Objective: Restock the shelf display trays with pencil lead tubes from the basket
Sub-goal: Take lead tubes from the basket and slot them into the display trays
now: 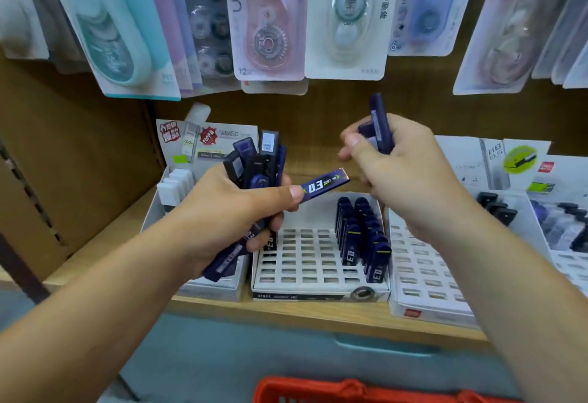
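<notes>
My left hand [229,211] grips a bundle of dark blue pencil lead tubes [257,160] above the left side of the shelf. One tube marked 0.3 [324,183] sticks out sideways under my thumb. My right hand [404,170] holds one or two blue tubes [378,122] upright, higher and to the right. Below both hands sits a white slotted display tray [305,256]. Two rows of blue tubes [362,234] stand along its right side, and its other slots are bare. The red basket [350,391] shows at the bottom edge.
A white tray [423,272] with open slots stands to the right, and another with dark tubes [563,227] is farther right. A tray with white tubes [175,183] sits at the left. Carded correction tapes [270,20] hang above. The wooden shelf edge [286,310] runs in front.
</notes>
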